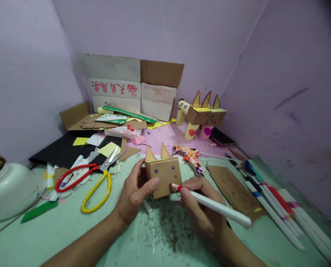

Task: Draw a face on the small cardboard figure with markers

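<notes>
Tabletop [59, 226], pale green, strewn with dark crumbs near the front. Opened cardboard carton [115, 89], white with red characters, standing against the wall at the back. Two cardboard-headed animal figures [201, 116], yellow-eared, upright side by side, back right. Left hand [134, 193]: thumb on the front of a small box, fingers curled behind, clamped on it. Right hand [201, 215]: thumb and fingers pinched together on a marker. Scissors [104, 168], one handle red, one yellow, blades apart, lying left of the hands. Brown cardboard box head [165, 170], two pointed ears, held between the hands above the tabletop. White marker [218, 207], red tip at the box's front face. Two blue eyes [156, 171] and one red spot [176, 176], drawn there.
</notes>
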A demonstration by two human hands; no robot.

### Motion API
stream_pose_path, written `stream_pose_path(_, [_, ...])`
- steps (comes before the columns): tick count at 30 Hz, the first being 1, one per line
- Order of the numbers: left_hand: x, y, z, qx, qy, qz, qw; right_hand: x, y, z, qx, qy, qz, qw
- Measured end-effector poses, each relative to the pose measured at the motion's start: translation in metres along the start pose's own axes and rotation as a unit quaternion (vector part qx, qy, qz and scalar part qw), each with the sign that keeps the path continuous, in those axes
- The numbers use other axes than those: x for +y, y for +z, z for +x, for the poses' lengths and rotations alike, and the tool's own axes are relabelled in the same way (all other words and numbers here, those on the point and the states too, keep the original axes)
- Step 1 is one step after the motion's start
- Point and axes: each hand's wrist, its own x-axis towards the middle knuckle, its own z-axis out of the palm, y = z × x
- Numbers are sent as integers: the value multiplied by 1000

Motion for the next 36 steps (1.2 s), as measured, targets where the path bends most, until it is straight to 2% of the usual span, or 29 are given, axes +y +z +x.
stream_pose_path(10, [1,1,0,-2,2,1,1000,-4,2,1,-4,-4,5,1000])
stream_pose_path(17, [0,0,0,-1,4,0,1000,-7,4,-2,24,73,17,997])
stream_pose_path(23, [1,1,0,0,1,-2,1000,-5,1,2,-4,14,4,1000])
stream_pose_path(29, [2,1,0,2,0,-2,1000,-6,2,1,13,38,9,999])
stream_pose_path(32, [2,1,0,0,1,-2,1000,-7,2,1,-2,16,0,1000])
stream_pose_path(36, [2,0,0,-2,2,0,1000,-4,-1,2,-7,23,-12,1000])
